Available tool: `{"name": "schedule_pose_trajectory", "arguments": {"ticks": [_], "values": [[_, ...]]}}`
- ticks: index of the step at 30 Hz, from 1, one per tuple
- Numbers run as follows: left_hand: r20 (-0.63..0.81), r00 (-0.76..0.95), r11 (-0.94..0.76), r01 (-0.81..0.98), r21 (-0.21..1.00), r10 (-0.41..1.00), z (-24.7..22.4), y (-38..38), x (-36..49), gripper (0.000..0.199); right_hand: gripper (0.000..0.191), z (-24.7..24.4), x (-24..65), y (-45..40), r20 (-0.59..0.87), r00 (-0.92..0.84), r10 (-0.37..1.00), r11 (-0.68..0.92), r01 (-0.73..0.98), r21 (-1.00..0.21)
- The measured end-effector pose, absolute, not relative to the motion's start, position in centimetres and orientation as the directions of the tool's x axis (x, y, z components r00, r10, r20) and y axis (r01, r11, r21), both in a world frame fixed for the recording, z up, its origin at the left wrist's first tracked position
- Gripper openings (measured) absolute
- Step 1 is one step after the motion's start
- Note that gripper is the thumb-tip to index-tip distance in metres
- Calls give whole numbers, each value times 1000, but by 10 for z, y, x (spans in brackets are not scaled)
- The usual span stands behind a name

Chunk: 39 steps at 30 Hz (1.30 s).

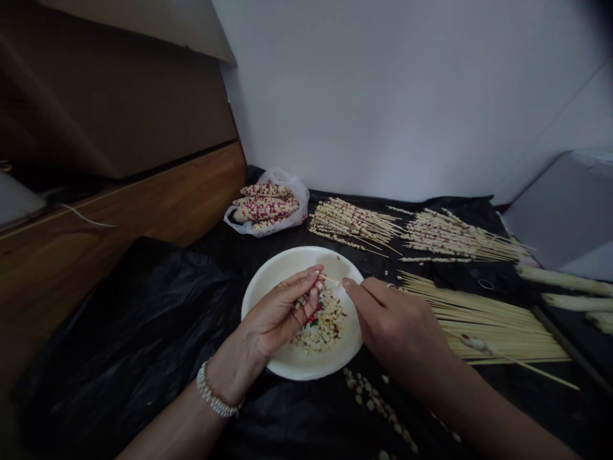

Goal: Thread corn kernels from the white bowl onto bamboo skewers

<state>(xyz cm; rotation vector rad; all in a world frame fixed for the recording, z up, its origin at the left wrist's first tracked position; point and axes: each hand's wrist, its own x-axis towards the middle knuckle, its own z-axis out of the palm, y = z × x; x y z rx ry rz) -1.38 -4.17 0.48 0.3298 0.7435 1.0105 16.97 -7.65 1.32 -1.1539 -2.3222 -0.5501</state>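
Pinching a thin bamboo skewer (329, 278) in the left hand (282, 306), above a white bowl (256, 287) of corn kernels (328, 329). Holding the right hand (397, 316) at the skewer, just beside a threaded kernel (338, 283); cannot tell whether clamped there. Working in front of corncobs (265, 209) in a plastic bag (301, 198) and kernel-strung skewers (352, 220) on black plastic sheeting (191, 300).

A smooth, pale grey-white wall (383, 96) rises ahead of me, dim in the soft, bluish light. To my left, a grained, warm-brown wooden board (201, 204) runs back towards it, below a big dark-brown flat-sided box (158, 108). Crinkled black plastic sheeting (134, 332) spreads below, catching faint gleams.
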Motion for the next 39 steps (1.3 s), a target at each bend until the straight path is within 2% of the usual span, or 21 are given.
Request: {"name": "schedule_pose_trajectory", "arguments": {"ticks": [9,18,28,34,39], "values": [[-416,320,518,-645,562,851,1,-42,-12,17,31,11,166,-77,594,-533,602,588,800,120],[-436,324,540,-582,608,840,2,-42,-13,13,24,11,162,-80,578,-515,633,600,798,54],[-456,325,560,-519,647,828,5,-42,-12,13,24,5,160,-79,575,-512,638,586,808,70],[-418,401,578,-517,632,816,-2,-45,-8,17,24,3,158,-79,591,-493,639,593,805,30],[-367,406,548,-630,551,837,-1,-42,-8,17,19,8,165,-77,556,-463,690,581,813,-45]]}}
